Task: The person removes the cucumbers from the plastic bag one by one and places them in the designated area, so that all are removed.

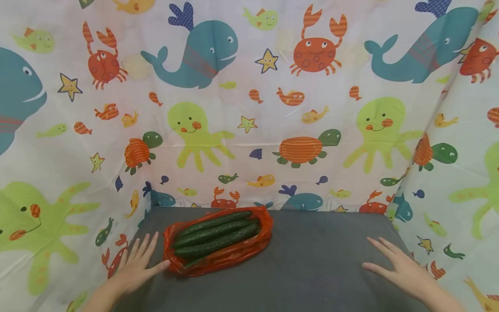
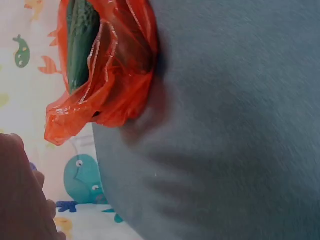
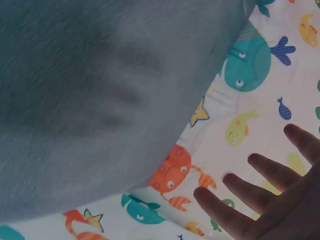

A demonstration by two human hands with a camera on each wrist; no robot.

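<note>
Several dark green cucumbers [image 1: 216, 234] lie side by side in a red plastic bag [image 1: 234, 256] on the left half of the grey table. Just left of the bag is my left hand [image 1: 136, 266], fingers spread and straight, its thumb tip close to the bag's edge; whether they touch I cannot tell. The left wrist view shows one end of the bag [image 2: 120, 85] with a cucumber [image 2: 81, 47] poking into sight, and part of the left hand [image 2: 22, 195]. Far to the right, my right hand [image 1: 401, 266] is spread out over the table's right side, holding nothing.
The grey table [image 1: 323, 260] runs back to a white curtain [image 1: 257, 125] printed with sea animals. Side curtains [image 1: 468, 182] close in on the left and right, near both hands.
</note>
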